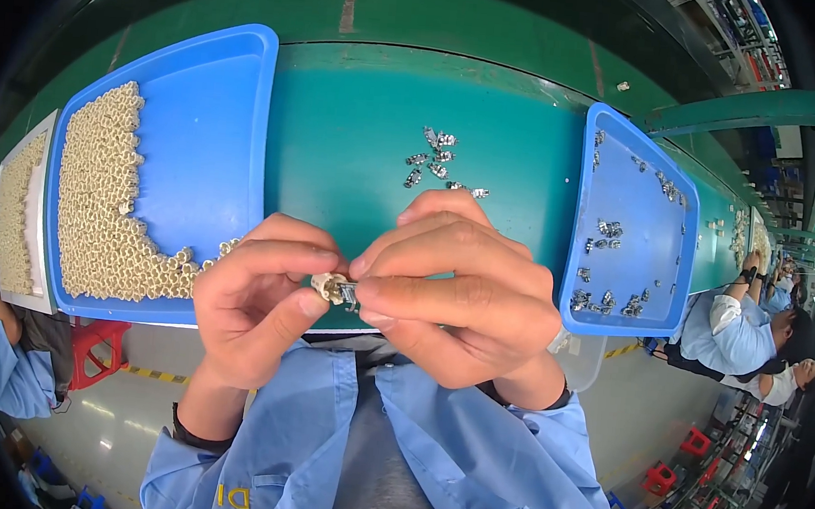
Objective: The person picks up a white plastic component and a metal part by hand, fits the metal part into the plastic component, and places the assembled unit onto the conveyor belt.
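Observation:
Between the fingertips of my left hand (256,290) is a small cream-coloured part (328,287), gripped by thumb and index finger. My right hand (462,292) pinches a small silvery metal clip (350,296) right against it, and the two pieces touch. How far the metal sits inside the cream part is too small to tell. Both hands meet above the near edge of the green table. Beyond them lies a loose group of similar metal clips (439,157). At the left, many cream parts (105,202) fill much of a blue tray (208,114).
A second blue tray (637,196) at the right holds scattered metal clips (607,237). A white tray of cream parts (21,205) stands at the far left. Co-workers sit at the right (732,328) and left (12,357). A red stool (98,350) stands on the floor.

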{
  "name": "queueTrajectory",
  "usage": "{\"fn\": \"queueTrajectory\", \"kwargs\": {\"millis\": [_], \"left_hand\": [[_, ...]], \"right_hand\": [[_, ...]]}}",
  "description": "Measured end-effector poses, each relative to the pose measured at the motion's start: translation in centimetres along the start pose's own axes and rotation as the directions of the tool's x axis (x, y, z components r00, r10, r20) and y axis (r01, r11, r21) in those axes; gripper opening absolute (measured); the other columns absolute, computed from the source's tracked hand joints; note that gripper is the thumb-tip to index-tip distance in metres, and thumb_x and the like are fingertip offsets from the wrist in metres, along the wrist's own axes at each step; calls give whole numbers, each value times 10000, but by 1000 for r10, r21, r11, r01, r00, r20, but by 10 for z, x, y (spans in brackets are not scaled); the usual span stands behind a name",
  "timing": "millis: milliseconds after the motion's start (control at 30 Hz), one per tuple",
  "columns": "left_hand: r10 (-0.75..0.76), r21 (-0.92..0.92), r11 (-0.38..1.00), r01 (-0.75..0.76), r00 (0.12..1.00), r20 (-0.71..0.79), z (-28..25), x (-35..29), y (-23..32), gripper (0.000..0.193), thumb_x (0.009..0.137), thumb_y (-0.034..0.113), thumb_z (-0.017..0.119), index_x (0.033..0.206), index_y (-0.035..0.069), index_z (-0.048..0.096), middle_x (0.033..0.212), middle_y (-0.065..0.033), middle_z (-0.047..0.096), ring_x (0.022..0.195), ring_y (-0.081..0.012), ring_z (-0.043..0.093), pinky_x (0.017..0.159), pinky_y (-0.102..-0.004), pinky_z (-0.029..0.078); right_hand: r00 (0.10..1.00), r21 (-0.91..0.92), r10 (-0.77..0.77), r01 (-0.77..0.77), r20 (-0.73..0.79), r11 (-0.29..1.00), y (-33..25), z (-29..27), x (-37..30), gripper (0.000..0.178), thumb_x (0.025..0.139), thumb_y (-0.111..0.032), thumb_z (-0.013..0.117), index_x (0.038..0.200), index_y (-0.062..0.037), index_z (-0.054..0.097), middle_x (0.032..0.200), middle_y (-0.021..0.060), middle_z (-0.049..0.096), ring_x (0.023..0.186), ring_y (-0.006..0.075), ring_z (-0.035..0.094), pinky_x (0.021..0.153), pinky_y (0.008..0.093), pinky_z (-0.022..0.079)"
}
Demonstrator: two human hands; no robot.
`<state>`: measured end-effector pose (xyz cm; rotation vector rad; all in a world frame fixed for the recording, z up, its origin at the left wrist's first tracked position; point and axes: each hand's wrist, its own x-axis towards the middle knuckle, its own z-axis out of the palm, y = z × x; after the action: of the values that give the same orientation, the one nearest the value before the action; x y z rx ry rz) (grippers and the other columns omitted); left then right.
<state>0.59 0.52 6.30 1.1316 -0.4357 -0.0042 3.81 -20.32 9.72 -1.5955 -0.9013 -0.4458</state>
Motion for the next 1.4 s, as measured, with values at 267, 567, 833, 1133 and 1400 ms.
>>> {"fn": "queueTrajectory", "kwargs": {"millis": [267,567,833,1133,1400], "left_hand": [[-13,39,999,12,1000,27,2,0,1,267,928,-93,643,1193,-111,662,1146,-229,629,1003,-238,637,865,-344,540],[-44,9,999,43,998,41,7,0,2,276,915,-86,660,1189,-114,674,1144,-225,638,996,-239,643,857,-348,541],[-65,58,996,60,994,88,8,4,-1,253,919,-43,687,1167,-93,696,1142,-219,636,991,-234,634,856,-343,533],[-207,-111,973,201,977,-55,-45,-14,-48,337,968,95,712,1253,-45,600,1200,-182,618,1063,-218,632,952,-360,520],[-236,-109,970,219,956,-175,27,26,-39,366,1033,207,649,1270,-59,564,1214,-180,624,1053,-213,644,955,-371,519]], "right_hand": [[1000,-60,20,-20,-5,998,-5,-3,-5,240,780,37,814,1006,-27,765,897,126,758,791,246,757,851,421,527],[1000,-89,15,-16,-7,996,-11,-6,-8,237,753,49,827,971,-28,778,884,108,763,775,238,756,891,464,532],[999,-159,42,-46,-31,986,-20,-8,-8,213,753,18,835,948,-40,771,872,89,739,730,216,716,908,439,528],[988,-169,131,-143,-85,975,-3,-4,-21,125,849,-145,764,939,-59,759,877,31,664,767,200,658,874,406,513],[949,-222,308,-287,67,932,43,-74,16,206,796,-187,764,915,-19,755,830,125,722,780,261,725,701,362,578]]}}
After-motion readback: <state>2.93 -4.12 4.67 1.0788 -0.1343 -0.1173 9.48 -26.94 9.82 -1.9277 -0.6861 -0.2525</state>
